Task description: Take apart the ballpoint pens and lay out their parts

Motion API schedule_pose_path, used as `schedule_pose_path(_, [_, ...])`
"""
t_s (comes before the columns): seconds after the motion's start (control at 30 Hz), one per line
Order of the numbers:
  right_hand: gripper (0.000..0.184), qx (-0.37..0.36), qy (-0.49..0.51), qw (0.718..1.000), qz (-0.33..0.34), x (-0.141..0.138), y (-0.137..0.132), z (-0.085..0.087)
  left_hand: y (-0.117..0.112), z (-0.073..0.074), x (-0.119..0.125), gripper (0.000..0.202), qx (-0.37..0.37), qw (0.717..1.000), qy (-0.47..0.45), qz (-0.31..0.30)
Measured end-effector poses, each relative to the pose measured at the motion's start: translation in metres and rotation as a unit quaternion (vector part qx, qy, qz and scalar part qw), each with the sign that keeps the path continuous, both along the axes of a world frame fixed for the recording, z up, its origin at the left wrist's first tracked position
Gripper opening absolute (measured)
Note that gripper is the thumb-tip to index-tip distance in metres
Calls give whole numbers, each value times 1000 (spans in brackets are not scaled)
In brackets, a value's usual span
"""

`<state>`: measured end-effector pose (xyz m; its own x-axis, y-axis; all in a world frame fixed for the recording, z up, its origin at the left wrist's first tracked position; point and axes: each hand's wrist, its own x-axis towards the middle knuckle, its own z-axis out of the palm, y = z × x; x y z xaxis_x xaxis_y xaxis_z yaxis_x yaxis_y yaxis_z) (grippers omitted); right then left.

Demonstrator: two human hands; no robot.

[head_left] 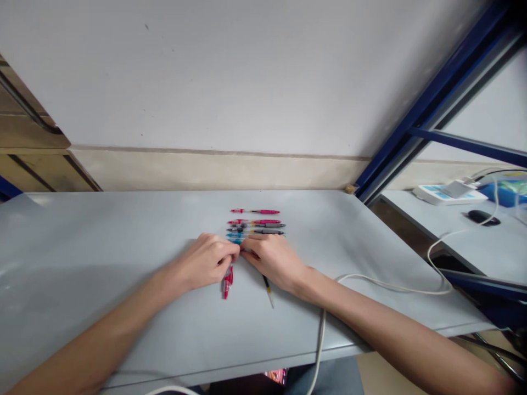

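My left hand (209, 260) and my right hand (272, 260) meet fingertip to fingertip over the grey table (123, 247). Both have their fingers pinched together on a small pen part that the fingers mostly hide. A red pen piece (227, 282) lies under my left hand. A thin pen refill (268, 289) sticks out from under my right hand. Just beyond the hands lies a row of several pens: a pink one (256, 211) farthest, then pink and grey ones (259, 224), and a blue one (235, 236) nearest the fingers.
A white cable (382, 282) runs from under my right wrist across the table and off its right edge. A white wall stands behind the table. A blue metal frame (428, 104) rises at the right. A second table at the right holds a white device (448, 192) and a black mouse (482, 217).
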<state>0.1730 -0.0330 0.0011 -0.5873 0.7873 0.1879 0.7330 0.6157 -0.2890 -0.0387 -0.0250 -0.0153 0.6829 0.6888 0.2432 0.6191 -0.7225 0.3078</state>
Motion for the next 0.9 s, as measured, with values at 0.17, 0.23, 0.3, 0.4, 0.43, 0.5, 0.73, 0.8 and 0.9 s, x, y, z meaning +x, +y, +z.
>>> schedule_pose_path(0.17, [15, 8, -4, 999, 38, 9, -4, -1, 0, 3, 2, 24, -4, 1000, 4, 26])
schedule_pose_path(0.23, [15, 18, -7, 997, 77, 15, -7, 1, 0, 3, 3, 24, -2, 999, 5, 36])
schedule_pose_path(0.3, [15, 18, -10, 992, 123, 22, -10, 4, -1, 2, 4, 24, 2, 999, 3, 36])
schedule_pose_path(0.4, [18, 3, 4, 981, 193, 29, -11, 6, -3, 0, 5, 24, 1, 1000, -5, 17])
schedule_pose_path(0.43, [20, -2, 14, 978, 209, 31, -10, 6, -3, 0, 6, 25, -1, 1000, -9, 8])
schedule_pose_path(0.5, [22, -4, 35, 974, 223, 35, -6, 7, -5, -1, 7, 26, -6, 1000, -16, -11])
schedule_pose_path(0.73, [11, 35, 92, 994, 52, 52, 13, 18, -8, -4, 8, 32, -15, 997, -74, -27])
schedule_pose_path(0.8, [6, 41, 56, 997, 21, 55, 15, 17, -7, -4, 8, 32, 1, 994, -113, -9])
schedule_pose_path(0.9, [0, 41, 13, 999, 18, 55, 15, 12, -5, -3, 8, 32, 22, 986, -167, 13])
